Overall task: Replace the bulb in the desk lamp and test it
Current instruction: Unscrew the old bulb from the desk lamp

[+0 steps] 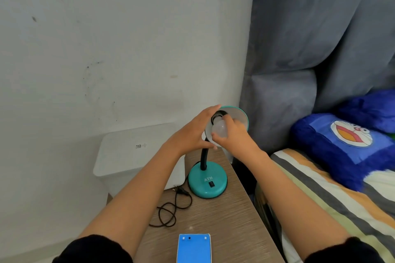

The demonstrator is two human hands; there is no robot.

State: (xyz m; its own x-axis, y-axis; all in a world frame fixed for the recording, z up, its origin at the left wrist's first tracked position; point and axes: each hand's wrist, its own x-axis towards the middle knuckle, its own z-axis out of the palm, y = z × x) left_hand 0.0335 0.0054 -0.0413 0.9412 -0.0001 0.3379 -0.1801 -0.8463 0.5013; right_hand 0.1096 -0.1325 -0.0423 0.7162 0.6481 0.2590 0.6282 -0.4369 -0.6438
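Observation:
A teal desk lamp stands on the wooden table, its round base [207, 179] carrying a black switch and a black gooseneck rising to the shade [239, 116]. The shade is tilted toward me, showing its white inside and black socket. A white bulb [220, 130] sits at the socket. My right hand [232, 134] is closed around the bulb from the right. My left hand [192, 132] grips the left rim and back of the shade.
The lamp's black cord and plug [171, 205] lie coiled and loose on the table [230, 220], left of the base. A blue and white box [194, 247] lies at the near edge. A white bin [136, 151] stands left; a bed with a blue pillow [346, 145] lies right.

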